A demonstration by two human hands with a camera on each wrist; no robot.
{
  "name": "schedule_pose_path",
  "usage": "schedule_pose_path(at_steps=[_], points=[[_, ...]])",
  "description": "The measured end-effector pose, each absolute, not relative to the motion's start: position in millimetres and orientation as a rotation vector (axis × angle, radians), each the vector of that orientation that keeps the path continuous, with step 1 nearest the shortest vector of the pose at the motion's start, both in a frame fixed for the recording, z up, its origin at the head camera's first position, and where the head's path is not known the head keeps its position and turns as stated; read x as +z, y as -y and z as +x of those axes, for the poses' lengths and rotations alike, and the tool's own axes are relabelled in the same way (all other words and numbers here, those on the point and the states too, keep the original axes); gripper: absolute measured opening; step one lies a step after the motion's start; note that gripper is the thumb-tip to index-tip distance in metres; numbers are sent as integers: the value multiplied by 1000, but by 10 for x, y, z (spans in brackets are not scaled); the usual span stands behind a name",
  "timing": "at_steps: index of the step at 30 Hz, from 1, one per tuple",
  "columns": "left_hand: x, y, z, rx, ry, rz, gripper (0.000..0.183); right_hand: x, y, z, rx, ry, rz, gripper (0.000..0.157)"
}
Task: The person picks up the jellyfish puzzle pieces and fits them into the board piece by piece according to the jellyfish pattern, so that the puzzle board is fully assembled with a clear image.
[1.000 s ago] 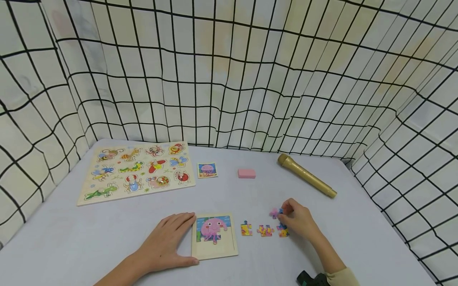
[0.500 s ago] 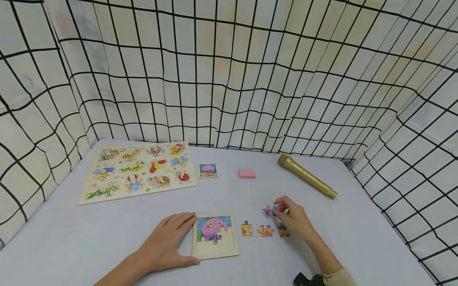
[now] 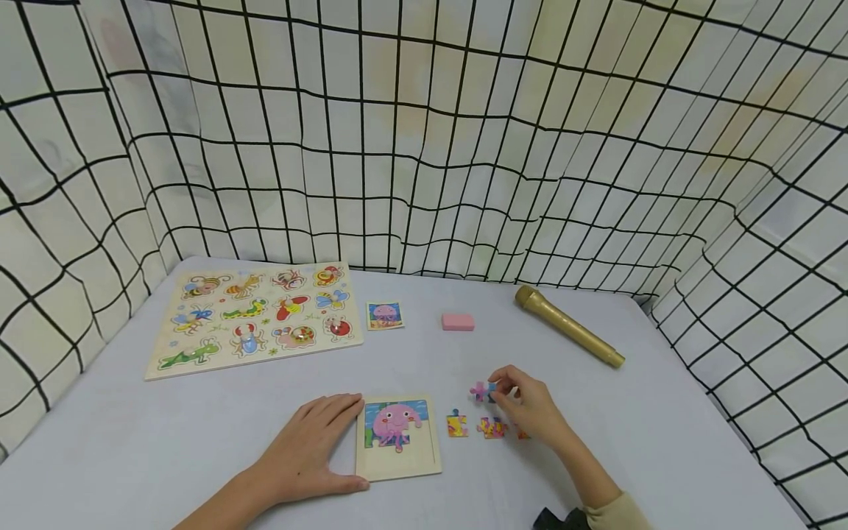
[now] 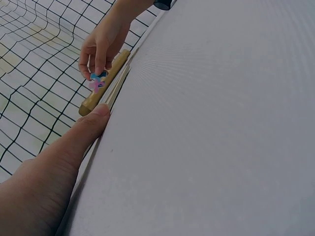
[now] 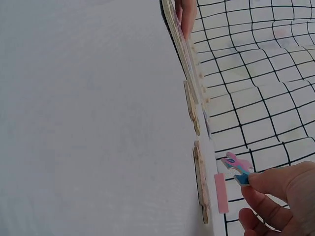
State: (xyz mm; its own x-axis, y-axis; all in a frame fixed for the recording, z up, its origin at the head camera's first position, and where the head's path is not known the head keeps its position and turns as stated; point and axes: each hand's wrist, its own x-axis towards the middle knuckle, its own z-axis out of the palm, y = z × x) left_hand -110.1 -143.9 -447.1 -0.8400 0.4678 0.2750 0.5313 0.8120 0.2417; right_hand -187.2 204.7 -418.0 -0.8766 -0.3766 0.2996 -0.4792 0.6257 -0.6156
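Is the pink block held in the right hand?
No, the right hand pinches a puzzle piece, and the pink block lies apart on the table.

The right hand [image 3: 531, 409] blocks most of the rightmost orange-toned jigsaw piece [image 3: 523, 432] from me, and part of the pink-and-blue jigsaw piece [image 3: 478, 391] it pinches. The black object [image 3: 562, 520] beside the beige sleeve [image 3: 617, 514] is cut off below, unidentifiable.
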Motion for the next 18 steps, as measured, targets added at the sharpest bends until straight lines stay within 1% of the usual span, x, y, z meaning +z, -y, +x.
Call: schedule_pose_path(at_steps=[18], points=[[-4474,1437,-1102,-455,2804,-771,104,-4181,-1714,-1807,1120,2758,817,13]])
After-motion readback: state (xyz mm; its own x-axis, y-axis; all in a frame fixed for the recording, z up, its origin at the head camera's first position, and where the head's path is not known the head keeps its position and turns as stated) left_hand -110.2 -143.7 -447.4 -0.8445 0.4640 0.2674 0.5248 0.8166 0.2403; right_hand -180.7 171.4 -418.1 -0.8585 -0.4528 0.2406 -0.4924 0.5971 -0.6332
